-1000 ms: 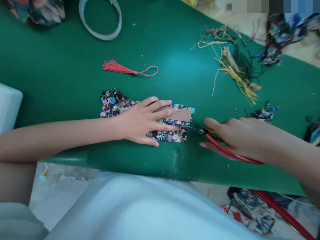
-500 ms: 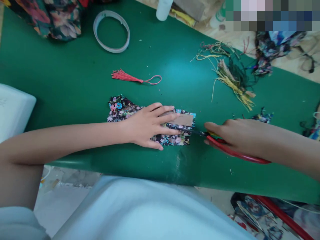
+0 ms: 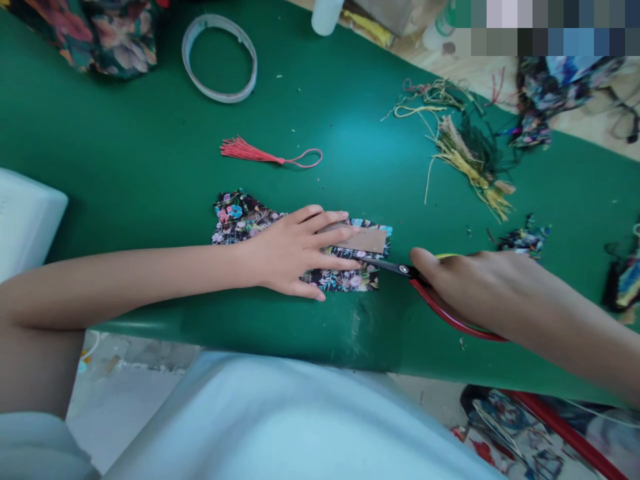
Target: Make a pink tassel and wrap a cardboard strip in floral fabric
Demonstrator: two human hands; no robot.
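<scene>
My left hand (image 3: 305,250) lies flat with fingers spread, pressing on a dark floral cloth (image 3: 237,217) and on a brown cardboard strip (image 3: 367,241) that rests on it. In my right hand (image 3: 465,277) is a pair of red-handled scissors (image 3: 404,270), gripped by the handles. Their dark blades reach left over the cloth, just below the cardboard, with the tip by my left fingers. Part of the cloth is hidden beneath my left hand. Beyond the cloth lies a red tassel (image 3: 255,151) with a loop.
Farther back on the green table (image 3: 150,173) sits a roll of tape (image 3: 220,59). Yellow and green tassel threads (image 3: 470,167) lie at the right, near floral scraps (image 3: 527,239). A white object (image 3: 27,223) stands at the left edge, floral fabric (image 3: 115,37) behind it.
My right hand has turned a little, its wrist lower, and the scissors have tilted with it. My left hand keeps its place on the cloth.
</scene>
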